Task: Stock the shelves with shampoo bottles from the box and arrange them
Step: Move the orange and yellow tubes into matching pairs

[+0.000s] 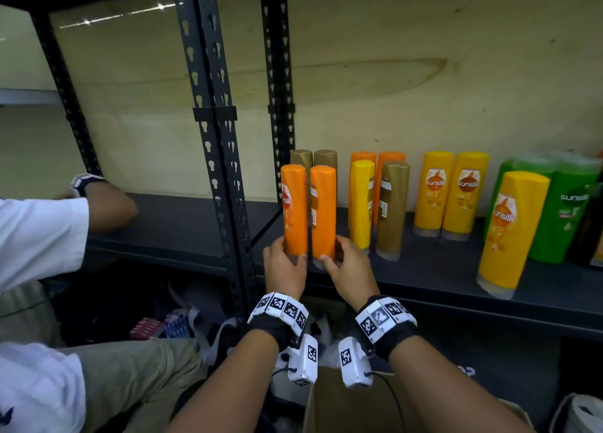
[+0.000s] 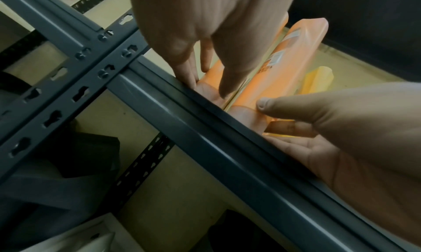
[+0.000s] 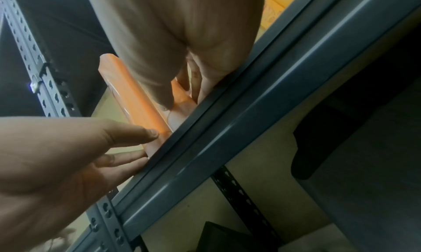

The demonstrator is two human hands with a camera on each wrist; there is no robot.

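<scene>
Far left, another person's arm (image 1: 107, 204) in a white sleeve reaches into the neighbouring shelf bay. Left hand (image 1: 284, 263) grips the base of the left orange shampoo bottle (image 1: 294, 209), thumb in front, fingers round the far side. Right hand (image 1: 347, 263) holds the right orange shampoo bottle (image 1: 323, 210) the same way, low down. Both bottles upright, side by side at the front of the dark metal shelf (image 1: 424, 289) (bases hidden by fingers). Right of them stand gold, yellow and green Sunsilk bottles (image 1: 463, 194)
</scene>
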